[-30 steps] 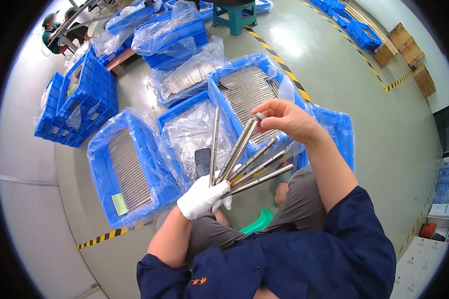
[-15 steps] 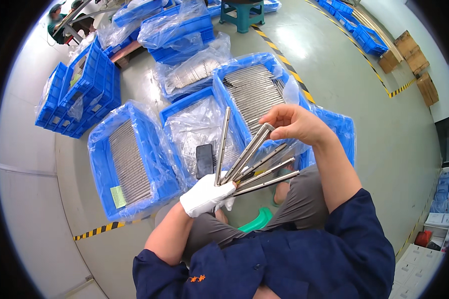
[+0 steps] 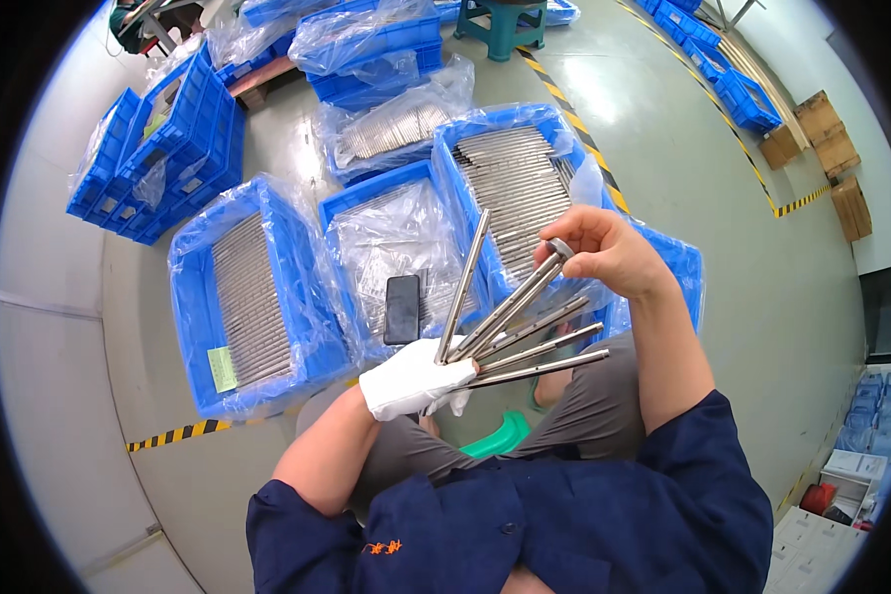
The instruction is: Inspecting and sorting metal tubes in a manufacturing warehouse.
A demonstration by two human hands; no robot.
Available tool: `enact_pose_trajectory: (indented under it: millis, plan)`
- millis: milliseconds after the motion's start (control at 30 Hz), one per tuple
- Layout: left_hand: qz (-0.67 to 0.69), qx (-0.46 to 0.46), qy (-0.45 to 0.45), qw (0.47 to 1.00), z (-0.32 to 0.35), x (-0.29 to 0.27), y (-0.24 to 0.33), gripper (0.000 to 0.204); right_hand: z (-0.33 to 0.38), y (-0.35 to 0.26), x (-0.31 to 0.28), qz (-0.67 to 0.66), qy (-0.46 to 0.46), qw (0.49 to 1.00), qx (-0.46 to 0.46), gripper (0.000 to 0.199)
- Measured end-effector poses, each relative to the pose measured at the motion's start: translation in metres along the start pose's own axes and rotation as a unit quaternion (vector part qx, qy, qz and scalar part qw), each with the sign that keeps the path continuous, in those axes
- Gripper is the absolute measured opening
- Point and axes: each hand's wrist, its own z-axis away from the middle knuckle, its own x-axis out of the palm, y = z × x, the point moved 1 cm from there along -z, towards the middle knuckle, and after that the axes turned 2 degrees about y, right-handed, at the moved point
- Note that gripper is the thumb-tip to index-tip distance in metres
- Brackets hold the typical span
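Head view: we see metal rods (image 3: 510, 188) in four near blue crates (image 3: 299, 277); our left hand (image 3: 413, 380) grips six rods (image 3: 466, 282), our right hand (image 3: 612, 254) pinches one round grey piece (image 3: 561, 247).

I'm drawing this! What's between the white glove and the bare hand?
Metal rods lie there, in the head view: they fan out of the gloved left hand, and two slant up to a grey piece in the bare right hand.

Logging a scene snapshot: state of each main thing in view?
Left hand: white-gloved, closed around rods
Right hand: bare, pinching grey piece
Metal rods: fanned out
Grey piece: at some rods' far ends
Phone: screen dark, lying on plastic
Left crate: open-topped, rods in rows
Middle crate: plastic over contents
Stool: upright
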Motion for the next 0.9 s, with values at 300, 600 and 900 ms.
enact_pose_trajectory:
  millis: [300, 600, 900]
  plan:
    - [-0.005, -0.006, -0.013, 1.000, 0.002, 0.003, -0.004, 0.029, -0.002, 0.000, 0.007, 0.031, -0.024, 0.999, -0.003, 0.037]
    - [-0.082, -0.011, -0.094, 0.992, 0.000, 0.015, 0.002, 0.029, -0.013, 0.009, 0.001, -0.035, -0.016, 0.999, 0.017, 0.029]
    - [-0.099, 0.002, -0.133, 0.986, -0.002, 0.023, -0.001, 0.051, 0.003, -0.002, -0.008, 0.059, -0.060, 0.996, -0.007, 0.036]
